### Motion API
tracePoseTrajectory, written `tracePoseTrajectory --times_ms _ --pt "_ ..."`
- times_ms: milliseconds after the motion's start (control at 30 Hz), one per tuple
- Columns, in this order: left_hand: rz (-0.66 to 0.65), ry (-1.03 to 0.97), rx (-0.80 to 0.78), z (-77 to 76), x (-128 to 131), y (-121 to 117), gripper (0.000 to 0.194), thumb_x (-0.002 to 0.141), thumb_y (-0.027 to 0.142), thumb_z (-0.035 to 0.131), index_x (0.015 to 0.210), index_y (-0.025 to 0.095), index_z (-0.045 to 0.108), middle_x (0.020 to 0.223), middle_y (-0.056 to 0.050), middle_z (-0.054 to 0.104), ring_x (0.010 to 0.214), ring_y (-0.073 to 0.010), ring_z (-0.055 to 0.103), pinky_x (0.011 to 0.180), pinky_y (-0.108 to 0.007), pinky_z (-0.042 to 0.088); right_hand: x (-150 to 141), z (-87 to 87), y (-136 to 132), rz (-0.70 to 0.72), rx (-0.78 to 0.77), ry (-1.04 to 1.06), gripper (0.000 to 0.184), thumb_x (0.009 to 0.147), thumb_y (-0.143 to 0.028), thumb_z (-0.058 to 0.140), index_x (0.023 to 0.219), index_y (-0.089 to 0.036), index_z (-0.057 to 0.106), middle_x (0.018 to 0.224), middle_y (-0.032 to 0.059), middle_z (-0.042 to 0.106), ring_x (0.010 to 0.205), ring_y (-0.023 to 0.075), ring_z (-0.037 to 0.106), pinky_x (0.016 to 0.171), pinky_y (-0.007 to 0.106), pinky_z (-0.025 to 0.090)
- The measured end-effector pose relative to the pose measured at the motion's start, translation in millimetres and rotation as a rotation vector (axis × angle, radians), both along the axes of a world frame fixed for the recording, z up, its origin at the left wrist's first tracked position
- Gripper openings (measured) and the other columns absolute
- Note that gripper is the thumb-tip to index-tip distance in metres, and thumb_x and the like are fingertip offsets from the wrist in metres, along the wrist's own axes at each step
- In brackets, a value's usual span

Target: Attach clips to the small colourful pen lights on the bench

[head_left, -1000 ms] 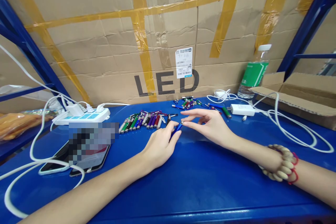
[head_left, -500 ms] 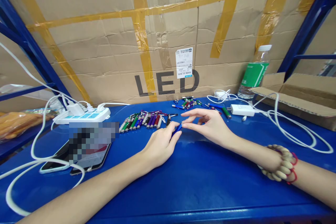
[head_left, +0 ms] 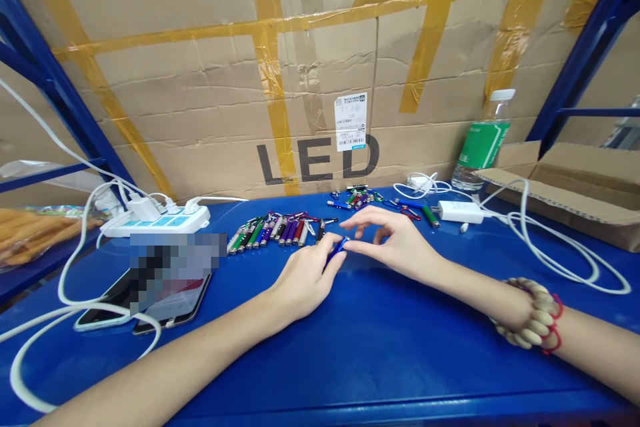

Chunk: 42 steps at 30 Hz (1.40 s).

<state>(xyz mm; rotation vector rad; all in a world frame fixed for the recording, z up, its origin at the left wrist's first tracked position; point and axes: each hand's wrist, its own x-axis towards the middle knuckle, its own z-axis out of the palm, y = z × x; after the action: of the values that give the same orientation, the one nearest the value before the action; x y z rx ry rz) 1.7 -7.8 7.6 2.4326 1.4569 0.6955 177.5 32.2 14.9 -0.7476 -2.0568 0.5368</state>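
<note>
a slim blue cylinder (head_left: 336, 250) is above the surface (head_left: 400, 347), between the two hands, past its middle toward the back edge; the left hand (head_left: 305, 277) pinches it between thumb and bent forefinger, its other fingers mostly hidden; the right hand (head_left: 405, 247) has its forefinger arched and parted from the thumb, whose tip is at the cylinder's far end; i cannot tell whether it grips anything there.

the cylinder looks light, stiff and glossy, so probably a little slippery, yet not very fragile; the best hold seems to be around the middle of its barrel, leaving the end free.

by count: one cylinder in hand; roughly a dozen in the row of small cylinders (head_left: 275, 232) left of centre, overlapping too much for an exact number; a loose cluster of cylinders and clips (head_left: 357, 199) by the back edge, too tangled to count; two phones (head_left: 183, 307) and one power strip (head_left: 170, 221) toward the left edge; one bottle (head_left: 483, 147) and one open carton (head_left: 590, 193) at the back right corner.
</note>
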Motion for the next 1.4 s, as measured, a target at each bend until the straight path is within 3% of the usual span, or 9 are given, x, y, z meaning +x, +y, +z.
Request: tracePoseTrajectory --times_ms 200,533,633,767,933,1033,1100,1267,1400 --pt "0.000 0.000 -0.003 -0.7 -0.2 0.3 0.024 0.090 0.034 0.031 0.107 0.024 0.044 0.076 0.001 0.059 0.070 -0.0170 0.059 0.061 -0.026 0.041 -0.5 2.3 2.1 0.034 0.049 -0.077 0.020 0.075 -0.036 0.060 0.084 -0.020 0.068 0.082 0.0038 0.064 0.071 0.0126 0.060 0.052 0.021 0.046" --pt "0.017 -0.064 -0.021 -1.9 -0.4 1.2 0.044 0.088 0.035 0.034 0.128 0.020 0.027 0.068 0.004 0.053 0.061 -0.0129 0.054 0.060 -0.023 0.040 21.5 -1.6 31.3 -0.381 0.105 -0.038 0.030 0.073 -0.046 0.058 0.075 -0.017 0.065 0.070 0.0041 0.066 0.056 0.0137 0.058 0.054 0.025 0.045" --pt "0.007 -0.062 -0.007 -0.6 -0.4 0.3 0.043 0.087 0.033 0.034 0.128 0.020 0.027 0.068 0.004 0.053 0.060 -0.0126 0.052 0.060 -0.024 0.040 30.7 -4.7 40.7 -0.434 0.108 -0.130 0.029 0.074 -0.046 0.058 0.075 -0.018 0.062 0.067 0.0019 0.065 0.052 0.0128 0.058 0.052 0.024 0.043" --pt "-0.017 -0.021 0.025 0.1 -0.5 -0.6 0.035 0.088 0.031 0.034 0.121 0.021 0.035 0.068 0.004 0.053 0.059 -0.0123 0.053 0.059 -0.023 0.040 35.3 -5.2 43.3 -0.398 0.252 -0.378 0.017 0.077 -0.037 0.058 0.078 -0.021 0.061 0.083 0.0004 0.064 0.061 0.0113 0.059 0.051 0.022 0.038" --pt "-0.215 0.136 0.096 3.6 0.6 -4.8 0.027 0.090 0.027 0.031 0.113 0.021 0.043 0.076 0.001 0.059 0.068 -0.0134 0.057 0.064 -0.023 0.043 30.8 -8.0 42.5 -0.312 0.306 -0.587 0.007 0.080 -0.026 0.055 0.082 -0.022 0.061 0.092 -0.0003 0.062 0.076 0.0121 0.060 0.052 0.019 0.036" --pt "-0.388 0.304 0.248 5.5 2.4 -8.3 0.024 0.091 0.023 0.030 0.102 0.019 0.050 0.090 -0.003 0.062 0.081 -0.0160 0.059 0.075 -0.026 0.043 29.7 -9.9 43.3 -0.290 0.341 -0.652 0.010 0.082 -0.022 0.052 0.081 -0.023 0.062 0.091 -0.0007 0.063 0.085 0.0131 0.059 0.052 0.019 0.034" --pt "-0.457 0.429 0.350 6.0 4.1 -9.8 0.024 0.091 0.022 0.030 0.096 0.017 0.053 0.086 -0.004 0.063 0.079 -0.0169 0.059 0.074 -0.028 0.043 29.6 -10.4 43.0 -0.302 0.345 -0.664 0.012 0.083 -0.023 0.051 0.082 -0.023 0.063 0.090 -0.0003 0.063 0.085 0.0131 0.059 0.052 0.020 0.034" --pt "-0.480 0.682 0.492 10.0 12.3 -15.4 0.020 0.089 0.020 0.033 0.093 0.016 0.052 0.076 -0.004 0.062 0.067 -0.0177 0.057 0.063 -0.029 0.044 25.9 -9.2 37.7 -0.383 0.393 -0.594 0.017 0.084 -0.029 0.047 0.084 -0.021 0.063 0.086 0.0015 0.064 0.081 0.0132 0.058 0.054 0.020 0.035" --pt "-0.462 0.714 0.600 14.2 11.4 -41.5 0.017 0.086 0.013 0.037 0.083 0.015 0.054 0.070 -0.005 0.059 0.060 -0.0175 0.054 0.058 -0.030 0.045 26.6 4.4 32.4 -0.439 0.591 -0.538 0.022 0.086 -0.029 0.044 0.082 -0.021 0.064 0.081 0.0009 0.065 0.076 0.0123 0.059 0.058 0.022 0.037"
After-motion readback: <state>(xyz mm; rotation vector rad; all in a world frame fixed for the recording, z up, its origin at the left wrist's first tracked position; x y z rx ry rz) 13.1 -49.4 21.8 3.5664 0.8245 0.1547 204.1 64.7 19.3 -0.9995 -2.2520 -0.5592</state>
